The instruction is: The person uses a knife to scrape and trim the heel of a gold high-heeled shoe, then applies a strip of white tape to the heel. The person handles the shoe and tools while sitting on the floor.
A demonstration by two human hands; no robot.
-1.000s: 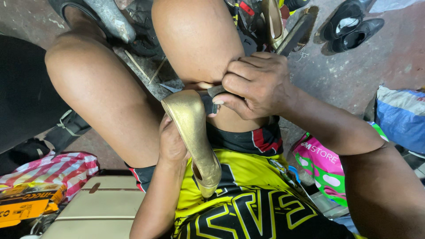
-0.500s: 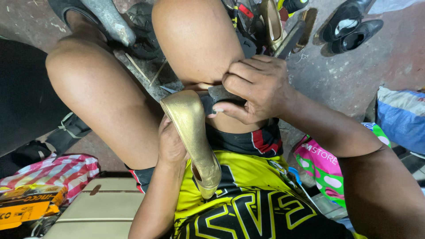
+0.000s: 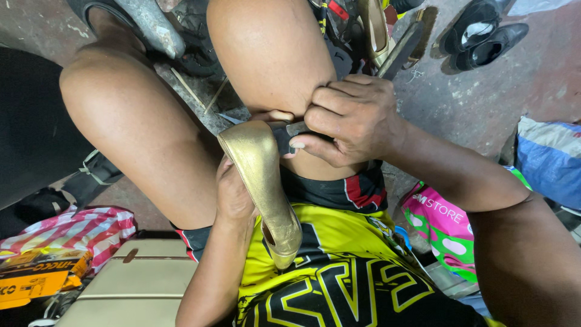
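A gold pointed shoe lies across my lap, its toe toward my body and its heel end up by my right thigh. My left hand grips the shoe from underneath, along its left side. My right hand is closed around a small dark tool with a metal blade, pressed against the heel end of the shoe. The blade's tip is hidden behind the shoe and my fingers.
A pair of black shoes lies on the concrete floor at upper right. Another gold shoe rests among tools at top centre. A beige case and a striped bag sit at lower left, colourful bags at right.
My right hand has shifted slightly along the heel end of the gold shoe with the tool. The left hand keeps the same hold on the shoe.
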